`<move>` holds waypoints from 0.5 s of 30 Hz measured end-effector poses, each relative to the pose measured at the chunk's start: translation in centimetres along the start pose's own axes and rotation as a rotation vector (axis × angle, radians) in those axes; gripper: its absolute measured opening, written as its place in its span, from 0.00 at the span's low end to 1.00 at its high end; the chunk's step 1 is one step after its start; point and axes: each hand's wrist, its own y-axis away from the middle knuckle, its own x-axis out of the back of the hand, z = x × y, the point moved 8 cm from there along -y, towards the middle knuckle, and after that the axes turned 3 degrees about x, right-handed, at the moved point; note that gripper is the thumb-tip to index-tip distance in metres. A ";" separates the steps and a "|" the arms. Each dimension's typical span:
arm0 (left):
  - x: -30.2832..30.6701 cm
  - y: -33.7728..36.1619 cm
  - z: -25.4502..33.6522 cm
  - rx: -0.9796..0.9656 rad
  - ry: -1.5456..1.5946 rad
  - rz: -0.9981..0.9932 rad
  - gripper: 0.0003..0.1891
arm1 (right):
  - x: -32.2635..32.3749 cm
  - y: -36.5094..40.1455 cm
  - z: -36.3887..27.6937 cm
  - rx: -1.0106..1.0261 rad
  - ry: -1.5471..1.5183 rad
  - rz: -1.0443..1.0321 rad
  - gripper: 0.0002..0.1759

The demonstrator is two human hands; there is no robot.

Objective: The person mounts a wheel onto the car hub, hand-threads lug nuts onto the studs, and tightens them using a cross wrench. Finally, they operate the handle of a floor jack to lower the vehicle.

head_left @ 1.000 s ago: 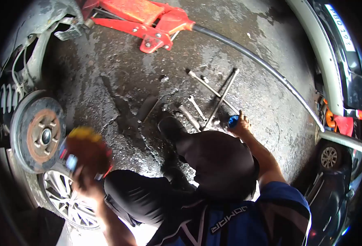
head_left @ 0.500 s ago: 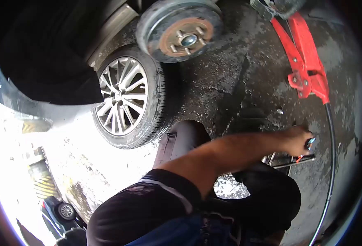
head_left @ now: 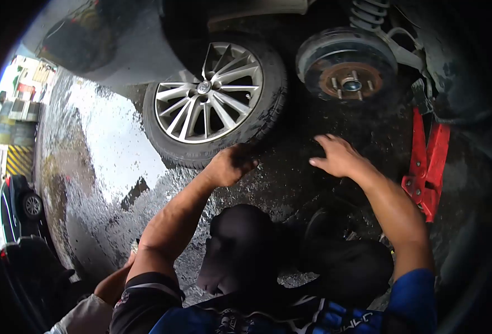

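Observation:
A wheel with silver spokes and a black tyre (head_left: 271,114) lies tilted below the car body. My left hand (head_left: 230,165) is at the tyre's lower edge, its fingers curled inward; whether it touches the rubber is unclear. To the right, my right hand (head_left: 338,157) hangs over the dark ground with thumb and fingers apart, holding nothing. Above it is the bare hub with a rusty centre and studs (head_left: 350,82), beneath a coil spring (head_left: 369,14).
A red jack (head_left: 428,167) stands at the right, beside the hub. At the lower left, another person's arm (head_left: 112,285) reaches in. A dark car (head_left: 16,211) is parked at the far left. Silver bodywork (head_left: 109,47) overhangs the wheel.
The view has swung, and the wheel and hub now appear further right. The arm that reached toward the tools on the right is gone from there; both my hands now show near the wheel.

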 end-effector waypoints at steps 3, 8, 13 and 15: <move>1.9 4.8 -4.8 0.044 -0.019 0.143 0.31 | -1.8 -10.9 -9.1 0.244 -0.073 0.069 0.30; 3.8 14.2 -10.7 0.188 0.096 0.300 0.31 | -6.4 -22.0 -17.3 0.116 0.013 0.017 0.27; 3.6 23.5 -17.6 0.390 0.219 0.443 0.34 | -8.0 -25.9 -19.6 -0.161 0.063 -0.056 0.46; 2.2 26.5 -21.1 0.463 0.342 0.517 0.34 | -8.0 -26.8 -19.9 -0.137 0.122 -0.039 0.55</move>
